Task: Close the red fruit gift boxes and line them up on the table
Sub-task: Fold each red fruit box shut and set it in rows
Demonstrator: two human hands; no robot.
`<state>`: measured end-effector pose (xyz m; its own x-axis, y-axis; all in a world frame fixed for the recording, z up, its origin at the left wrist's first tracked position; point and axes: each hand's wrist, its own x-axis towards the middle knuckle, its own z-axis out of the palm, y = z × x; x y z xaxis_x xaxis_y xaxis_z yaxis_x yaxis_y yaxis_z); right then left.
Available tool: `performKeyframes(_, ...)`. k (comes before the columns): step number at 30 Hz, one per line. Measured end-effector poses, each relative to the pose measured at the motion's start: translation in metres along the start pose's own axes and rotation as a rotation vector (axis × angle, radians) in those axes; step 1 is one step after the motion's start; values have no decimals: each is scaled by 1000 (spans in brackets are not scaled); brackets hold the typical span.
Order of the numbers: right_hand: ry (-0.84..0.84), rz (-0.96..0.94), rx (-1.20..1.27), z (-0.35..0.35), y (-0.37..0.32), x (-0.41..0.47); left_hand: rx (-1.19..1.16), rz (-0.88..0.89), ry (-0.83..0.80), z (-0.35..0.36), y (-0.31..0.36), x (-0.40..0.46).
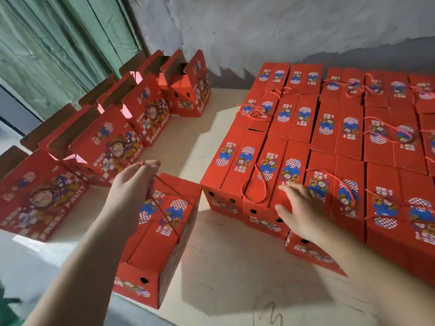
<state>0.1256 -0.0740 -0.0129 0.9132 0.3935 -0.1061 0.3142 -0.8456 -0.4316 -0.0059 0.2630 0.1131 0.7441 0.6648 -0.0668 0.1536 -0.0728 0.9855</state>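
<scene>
Many glossy red boxes (289, 147), twisted cord (169, 196)

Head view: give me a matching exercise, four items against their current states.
Items:
1. left hand
2. right hand
3. boxes by the curtain
4. block of boxes on the right

States:
A. top flaps standing open
B. closed, packed side by side
C. pinching a red cord handle above a closed box
D. fingers spread, holding nothing

Pairs: 1-C, 2-D, 3-A, 4-B
</scene>
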Motion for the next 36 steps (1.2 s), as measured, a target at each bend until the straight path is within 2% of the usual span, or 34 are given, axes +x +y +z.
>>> performKeyframes(2, 34, -26, -157, 7, 3, 5, 130, 42, 0, 5, 5, 30)
performKeyframes(4, 113, -52, -208, 15, 7, 4, 234, 75, 40, 8, 6, 61)
performKeyframes(9, 164, -32, -270, 21, 6, 3, 224, 41, 116, 15, 6, 131)
performKeyframes(13, 156, -20, -268, 17, 2, 3, 279, 104, 174, -5, 10, 161)
performKeyframes(16, 152, -8, -256, 14, -1, 3, 321, 136, 159, -21, 14, 186)
performKeyframes(22, 143, -1, -252, 14, -1, 3, 393, 235, 3, 46, 25, 234)
performKeyframes(27, 149, -2, -242, 15, 0, 2, 512, 349, -266, 118, 18, 235)
performKeyframes(32, 160, 4, -224, 13, 0, 3, 585, 370, -370, 129, 0, 236)
performKeyframes(34, 175, 17, -223, 13, -1, 3, 737, 399, -451, 113, -16, 231)
performKeyframes(35, 186, 14, -223, 14, 0, 3, 908, 445, -408, 101, -27, 226)
performKeyframes(36, 189, 21, -221, 15, 0, 3, 1047, 460, -276, 86, -41, 217)
